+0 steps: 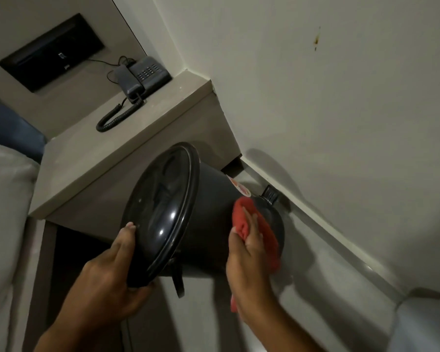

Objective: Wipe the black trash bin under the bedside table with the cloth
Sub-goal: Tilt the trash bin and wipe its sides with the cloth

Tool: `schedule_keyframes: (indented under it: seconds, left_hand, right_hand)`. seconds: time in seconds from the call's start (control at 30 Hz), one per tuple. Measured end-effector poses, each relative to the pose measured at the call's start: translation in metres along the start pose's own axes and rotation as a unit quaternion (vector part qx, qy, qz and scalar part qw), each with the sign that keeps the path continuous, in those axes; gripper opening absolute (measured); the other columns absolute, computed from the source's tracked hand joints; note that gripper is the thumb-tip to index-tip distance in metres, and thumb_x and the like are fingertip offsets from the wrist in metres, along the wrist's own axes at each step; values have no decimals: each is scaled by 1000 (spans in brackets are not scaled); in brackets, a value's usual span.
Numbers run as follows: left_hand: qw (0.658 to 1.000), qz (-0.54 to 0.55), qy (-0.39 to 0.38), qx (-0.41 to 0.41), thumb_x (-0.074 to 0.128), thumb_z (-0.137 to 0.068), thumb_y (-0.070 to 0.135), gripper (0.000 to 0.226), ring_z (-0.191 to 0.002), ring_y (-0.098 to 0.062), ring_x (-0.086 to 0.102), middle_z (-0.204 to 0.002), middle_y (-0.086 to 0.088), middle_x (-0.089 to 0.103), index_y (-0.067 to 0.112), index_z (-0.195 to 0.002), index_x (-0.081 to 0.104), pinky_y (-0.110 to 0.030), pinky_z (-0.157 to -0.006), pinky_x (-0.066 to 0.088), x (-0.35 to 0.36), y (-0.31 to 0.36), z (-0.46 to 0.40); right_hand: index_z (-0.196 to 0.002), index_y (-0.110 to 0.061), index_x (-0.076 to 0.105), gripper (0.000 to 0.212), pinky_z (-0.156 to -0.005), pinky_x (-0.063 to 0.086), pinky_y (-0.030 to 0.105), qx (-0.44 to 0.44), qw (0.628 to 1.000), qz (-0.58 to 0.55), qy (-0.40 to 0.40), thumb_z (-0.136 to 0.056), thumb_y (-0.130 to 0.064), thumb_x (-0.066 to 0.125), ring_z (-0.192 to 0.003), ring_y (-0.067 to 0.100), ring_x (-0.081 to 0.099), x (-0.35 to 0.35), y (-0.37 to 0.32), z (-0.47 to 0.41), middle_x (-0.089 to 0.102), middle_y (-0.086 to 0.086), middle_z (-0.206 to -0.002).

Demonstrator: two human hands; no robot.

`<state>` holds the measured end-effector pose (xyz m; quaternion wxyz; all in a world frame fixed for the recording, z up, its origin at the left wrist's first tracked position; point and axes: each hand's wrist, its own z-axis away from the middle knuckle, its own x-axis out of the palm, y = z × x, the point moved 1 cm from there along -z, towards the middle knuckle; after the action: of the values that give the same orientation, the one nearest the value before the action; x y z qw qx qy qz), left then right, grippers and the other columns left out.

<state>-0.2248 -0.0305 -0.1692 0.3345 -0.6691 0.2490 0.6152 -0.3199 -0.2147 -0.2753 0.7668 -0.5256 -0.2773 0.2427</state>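
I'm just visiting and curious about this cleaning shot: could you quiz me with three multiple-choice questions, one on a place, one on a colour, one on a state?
1. Where is the phone?
A. On the bedside table
B. On the floor
C. Inside the bin

2. What colour is the cloth?
A. Blue
B. Red
C. White

3. How is the bin placed?
A. Upright on the floor
B. Upside down on the table
C. Held up, tipped on its side

Answers:
1. A, it sits on the tabletop near the wall.
2. B, the cloth under the right hand is red.
3. C, the left hand grips the lid end while the base points away.
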Motion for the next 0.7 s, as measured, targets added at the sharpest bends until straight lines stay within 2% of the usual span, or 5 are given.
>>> schedule_keyframes:
  seconds: [0.1, 0.2, 0.33, 0.53, 0.7]
  left_hand:
    - [998, -25, 27, 44, 57, -71, 50, 93, -109, -40, 63, -139, -27, 49, -6, -142, 32, -44, -72, 58, 5, -1, 5]
    - [991, -40, 66, 108, 35, -95, 52, 75, -125, -41, 49, -140, -30, 45, -9, -139, 33, -50, -89, 51, 9, 3, 2]
    - [983, -57, 55, 167, 29, -100, 45, 63, -129, -39, 46, -142, -26, 44, -4, -139, 33, -44, -107, 41, 16, 7, -1]
    - [988, -7, -5, 155, 47, -88, 60, 83, -138, -28, 39, -152, -16, 36, 3, -145, 30, -53, -87, 55, 4, -8, 6]
    - [988, 138, 66, 19, 52, -71, 80, 105, -145, -17, 26, -160, -2, 25, 22, -153, 20, -43, -106, 35, -8, 40, -19]
  right_hand:
    - [-133, -72, 35, 50, -119, 26, 40, -86, 995, -18, -52, -93, -43, 45, -148, 10, 27, 0, -11, 0, 35, -12, -159]
    - [-141, -47, 49, 49, -116, 36, 48, -29, 998, -46, -23, -92, -44, 45, -135, 14, 48, -16, 14, -20, 54, -7, -146]
    - [-128, -51, 60, 38, -109, 44, 45, 60, 984, -158, -59, -94, -41, 49, -129, 12, 55, -27, 41, -33, 65, -21, -133]
    - [-131, -39, 58, 36, -103, 48, 43, 91, 983, -154, -27, -96, -43, 48, -118, 17, 62, -31, 41, -34, 67, -5, -129]
    - [-132, -37, 52, 31, -103, 48, 51, 133, 983, -124, 11, -102, -42, 44, -111, 27, 61, -46, 44, -39, 62, 3, -123]
